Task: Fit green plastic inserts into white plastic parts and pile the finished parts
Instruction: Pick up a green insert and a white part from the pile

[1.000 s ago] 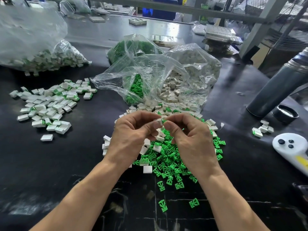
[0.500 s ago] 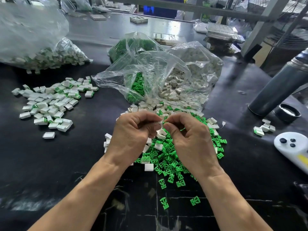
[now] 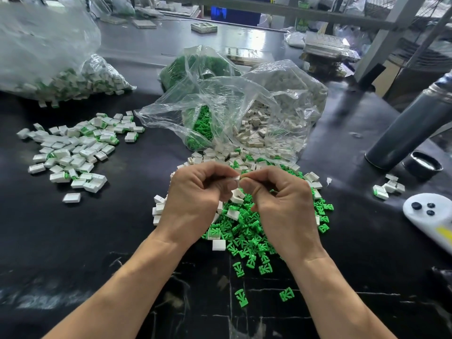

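Observation:
My left hand (image 3: 195, 194) pinches a small white plastic part (image 3: 236, 178) between thumb and fingertips. My right hand (image 3: 281, 199) meets it fingertip to fingertip and pinches something tiny against the part; what it pinches is hidden by the fingers. Both hands hover above a mixed heap of loose green inserts (image 3: 249, 236) and white parts (image 3: 159, 206) on the black table. A spread pile of finished white-and-green parts (image 3: 73, 152) lies at the left.
Clear bags of green inserts (image 3: 203, 128) and white parts (image 3: 259, 128) lie open behind the heap. A big bag of finished parts (image 3: 68, 81) sits far left. A grey flask (image 3: 411, 123), its cap (image 3: 422, 165), a white controller (image 3: 430, 216) and a few parts (image 3: 387, 187) stand right.
Both hands stay pressed together over the heap, shifting slightly; the white part now shows more clearly between the fingertips.

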Tool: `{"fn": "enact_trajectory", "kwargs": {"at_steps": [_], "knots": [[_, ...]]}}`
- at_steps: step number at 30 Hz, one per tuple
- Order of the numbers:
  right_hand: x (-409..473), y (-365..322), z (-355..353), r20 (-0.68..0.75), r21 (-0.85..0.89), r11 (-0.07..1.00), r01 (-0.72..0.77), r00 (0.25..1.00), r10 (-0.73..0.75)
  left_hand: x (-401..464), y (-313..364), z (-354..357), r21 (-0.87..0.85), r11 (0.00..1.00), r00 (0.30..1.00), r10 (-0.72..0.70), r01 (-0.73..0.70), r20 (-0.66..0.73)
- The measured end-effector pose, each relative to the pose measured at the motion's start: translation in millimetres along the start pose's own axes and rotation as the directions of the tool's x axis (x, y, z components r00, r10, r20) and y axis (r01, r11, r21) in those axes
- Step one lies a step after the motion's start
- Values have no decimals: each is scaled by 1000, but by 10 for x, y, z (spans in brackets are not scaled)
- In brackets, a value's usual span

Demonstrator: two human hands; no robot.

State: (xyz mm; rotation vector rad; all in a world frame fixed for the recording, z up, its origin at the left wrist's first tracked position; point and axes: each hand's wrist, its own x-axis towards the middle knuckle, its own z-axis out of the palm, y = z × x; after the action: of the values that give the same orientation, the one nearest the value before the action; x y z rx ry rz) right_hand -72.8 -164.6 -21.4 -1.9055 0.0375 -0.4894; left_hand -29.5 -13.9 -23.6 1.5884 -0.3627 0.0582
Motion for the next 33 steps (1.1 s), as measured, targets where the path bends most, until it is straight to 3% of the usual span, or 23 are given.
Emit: {"fn": "enact_trajectory", "kwargs": {"at_steps": [11,14,18,25,33], "knots": [[45,1,-57,78,244,962,-123,991,107,34,31,-25,-90,989,993,-115,118,40],[55,-36,-35,138,359,891,-277,960,243,49,55,-67,-98,986,989,-130,137,73],[10,-65,47,291,355,836,-419,899,327,38,75,-61,-72,987,980,-129,141,149],[-26,-118,151,310,340,829,-444,885,347,-1,29,-5,-162,964,961,-173,210,216],[-26,-167,225,271,461,793,-399,914,303,-40,18,99,-319,922,971,-176,221,162]]}}
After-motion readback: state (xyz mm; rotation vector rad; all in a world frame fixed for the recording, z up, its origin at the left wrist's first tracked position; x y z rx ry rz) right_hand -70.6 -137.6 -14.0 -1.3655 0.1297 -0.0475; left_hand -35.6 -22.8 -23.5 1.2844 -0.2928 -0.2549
